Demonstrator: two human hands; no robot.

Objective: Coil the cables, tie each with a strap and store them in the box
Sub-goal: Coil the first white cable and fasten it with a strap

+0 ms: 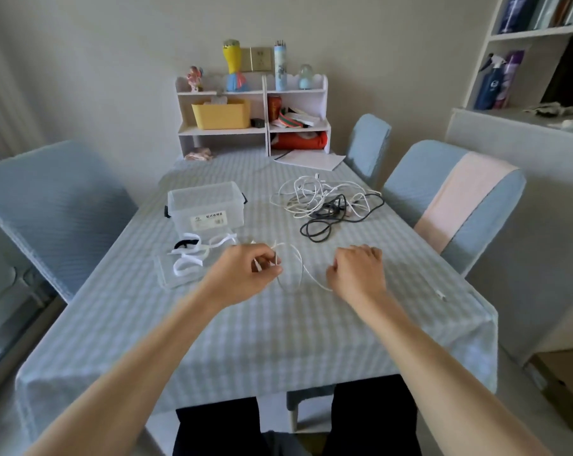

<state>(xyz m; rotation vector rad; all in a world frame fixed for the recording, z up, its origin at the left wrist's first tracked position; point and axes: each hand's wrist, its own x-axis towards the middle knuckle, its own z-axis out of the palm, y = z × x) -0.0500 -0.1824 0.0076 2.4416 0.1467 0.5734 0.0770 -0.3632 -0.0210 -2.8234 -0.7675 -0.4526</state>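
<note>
Your left hand (245,271) pinched the gathered loops of a white cable (298,268) between thumb and curled fingers, while your right hand (357,271) was curled around the same cable a little to the right. Between the hands the cable hung in a slack loop over the desk (278,340), and its free tail ran on rightward past your right hand to a plug (440,295) lying near the desk's right edge. So the cable's long axis lay left to right, with the uncoiled length on your right side; your right hand looked best placed to feed it in. The straps (193,258) sat just beside your left hand, the box (206,205) behind them, and the tangled cables (327,202) lay well apart, beyond your right hand.
</note>
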